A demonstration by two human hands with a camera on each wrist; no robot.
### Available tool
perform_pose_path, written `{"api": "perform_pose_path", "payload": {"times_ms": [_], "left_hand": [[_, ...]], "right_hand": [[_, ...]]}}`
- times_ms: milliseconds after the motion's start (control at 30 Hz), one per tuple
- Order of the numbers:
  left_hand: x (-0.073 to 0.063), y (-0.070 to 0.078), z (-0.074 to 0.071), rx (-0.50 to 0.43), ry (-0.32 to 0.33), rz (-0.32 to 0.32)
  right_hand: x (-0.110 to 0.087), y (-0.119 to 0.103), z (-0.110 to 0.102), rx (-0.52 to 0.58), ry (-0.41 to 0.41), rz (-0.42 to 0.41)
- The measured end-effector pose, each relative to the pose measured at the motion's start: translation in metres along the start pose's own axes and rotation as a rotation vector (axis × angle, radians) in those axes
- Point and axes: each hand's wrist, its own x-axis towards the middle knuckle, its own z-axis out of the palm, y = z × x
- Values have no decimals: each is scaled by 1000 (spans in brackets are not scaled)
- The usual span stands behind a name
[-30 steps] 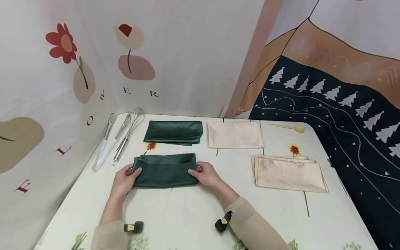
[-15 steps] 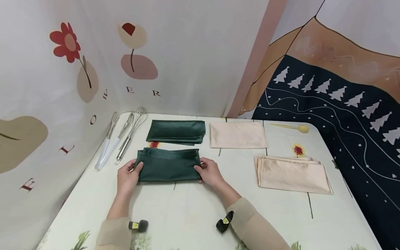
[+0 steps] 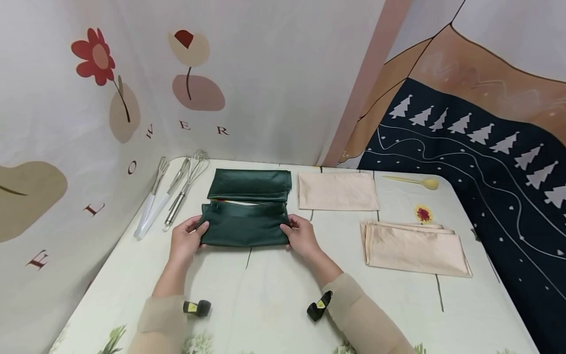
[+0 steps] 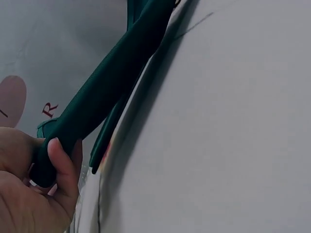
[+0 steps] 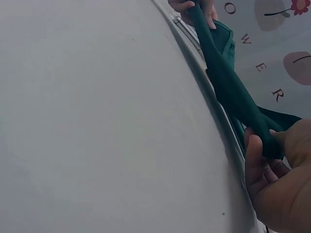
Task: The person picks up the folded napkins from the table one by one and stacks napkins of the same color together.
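Observation:
A folded dark green cloth [image 3: 245, 224] is stretched between my two hands, just in front of a second folded green cloth [image 3: 249, 185]. My left hand [image 3: 185, 239] pinches its left end, thumb on top and fingers beneath. At the right end my right hand [image 3: 302, 237] pinches it the same way. Both wrist views show the held cloth [image 4: 104, 80] raised off the table, with a shadow under it. Its far edge comes close to the second cloth; whether they touch, I cannot tell.
Two folded beige cloths lie to the right, one at the back [image 3: 338, 191] and one nearer [image 3: 416, 249]. A whisk [image 3: 185, 189] and two white-handled utensils [image 3: 152, 199] lie at the left edge. A yellow spoon [image 3: 413, 182] is at the back right. Printed curtains stand behind.
Both hands have carried the held green cloth away from me and slightly right, narrowing the gap to the green cloth behind. The other things stay put; the view shifted slightly.

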Motion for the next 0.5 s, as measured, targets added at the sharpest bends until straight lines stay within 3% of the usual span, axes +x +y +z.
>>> {"api": "perform_pose_path", "payload": {"times_ms": [267,500], "left_hand": [[9,24,5,-37,-10,-9],[23,40,10,-42,-11,26]], "right_hand": [[13,-11,-10,-14,23,-19],[28,-19,-17,-44,34,-81]]}}
